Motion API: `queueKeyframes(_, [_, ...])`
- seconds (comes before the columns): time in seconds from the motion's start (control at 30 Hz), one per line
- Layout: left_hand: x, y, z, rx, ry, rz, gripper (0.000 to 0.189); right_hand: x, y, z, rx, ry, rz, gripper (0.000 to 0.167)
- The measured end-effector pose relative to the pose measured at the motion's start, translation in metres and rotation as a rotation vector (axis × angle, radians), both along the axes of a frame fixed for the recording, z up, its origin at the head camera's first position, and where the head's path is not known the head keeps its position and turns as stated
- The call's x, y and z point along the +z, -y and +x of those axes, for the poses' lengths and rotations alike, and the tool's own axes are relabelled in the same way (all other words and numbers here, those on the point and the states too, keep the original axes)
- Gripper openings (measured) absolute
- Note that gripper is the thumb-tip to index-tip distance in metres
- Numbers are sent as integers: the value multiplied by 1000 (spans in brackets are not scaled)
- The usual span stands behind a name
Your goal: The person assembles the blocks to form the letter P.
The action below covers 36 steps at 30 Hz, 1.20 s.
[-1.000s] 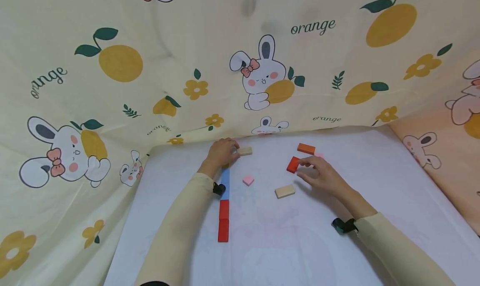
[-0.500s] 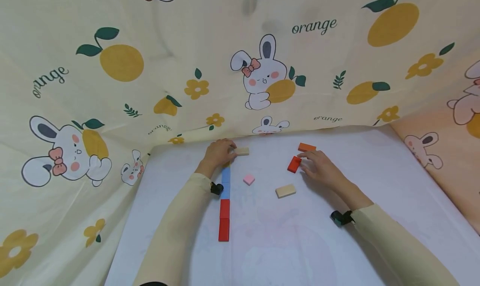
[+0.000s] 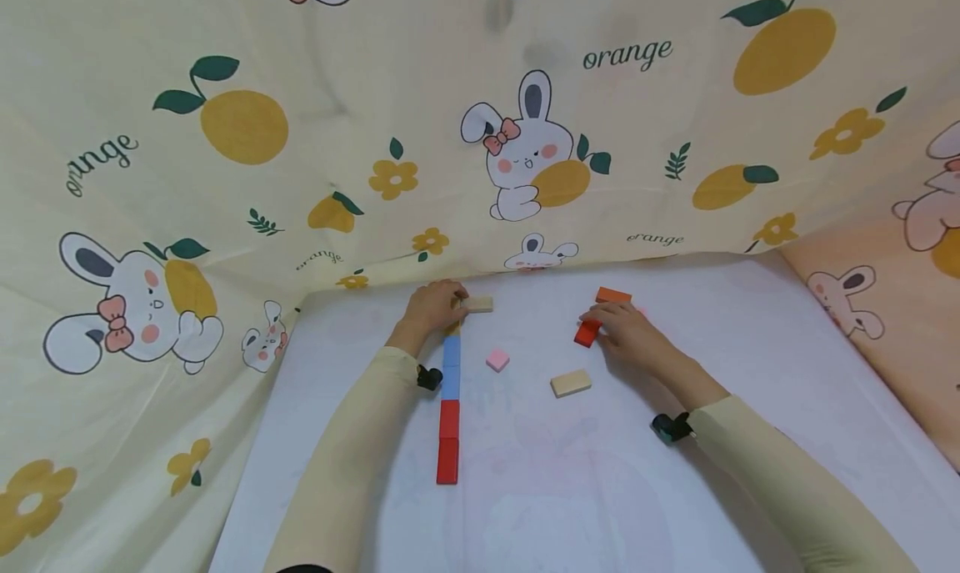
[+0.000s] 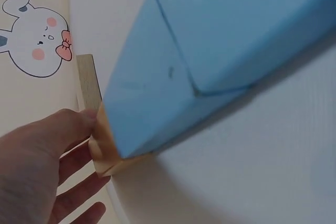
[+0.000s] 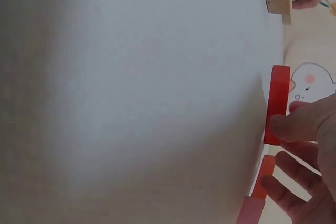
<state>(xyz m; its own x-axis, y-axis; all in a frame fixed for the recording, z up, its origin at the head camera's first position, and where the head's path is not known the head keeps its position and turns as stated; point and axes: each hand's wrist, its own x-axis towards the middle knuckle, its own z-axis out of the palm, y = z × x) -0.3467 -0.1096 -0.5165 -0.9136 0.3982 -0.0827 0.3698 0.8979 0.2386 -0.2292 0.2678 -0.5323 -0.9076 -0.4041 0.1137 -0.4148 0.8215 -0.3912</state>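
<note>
In the head view my left hand (image 3: 429,310) is at the far end of a row of blocks. It pinches the left end of a plain wooden block (image 3: 480,304), turned across the row. The left wrist view has my thumb beside an orange-yellow block (image 4: 107,142), which meets a blue block (image 4: 139,87). To the right, my right hand (image 3: 636,334) pinches a red block (image 3: 587,334); its fingers cover the block's far end. Thumb and index finger sit on opposite sides of that block in the right wrist view. Past it lies an orange block (image 3: 613,294).
Two red blocks (image 3: 448,439) form the row's near end. A pink block (image 3: 497,359) and another wooden block (image 3: 571,383) lie between the hands on the white table (image 3: 540,490). A second pink block (image 5: 251,211) is by the orange one. A printed cloth (image 3: 420,72) hangs behind.
My left hand has slid the wooden block left toward the row. My right hand has moved left over the red block, from beside it to fingers closed about its far end.
</note>
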Motion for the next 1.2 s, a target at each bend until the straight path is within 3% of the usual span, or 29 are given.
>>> queueKeyframes(0.33, [-8,0,-7,15,22,-23,36,1,3,-1,-25,13,7,38])
queueKeyframes(0.77, [-4,-1,-1,7,-5,-16,32,0,3,-2,-76,71,0,33])
queueKeyframes(1.0, [1,-2,1,14,11,-9,34,3,9,-4,-135,149,-47,37])
queueKeyframes(1.2, [1,-1,1,15,26,-11,33,3,17,-7,-140,148,-88,39])
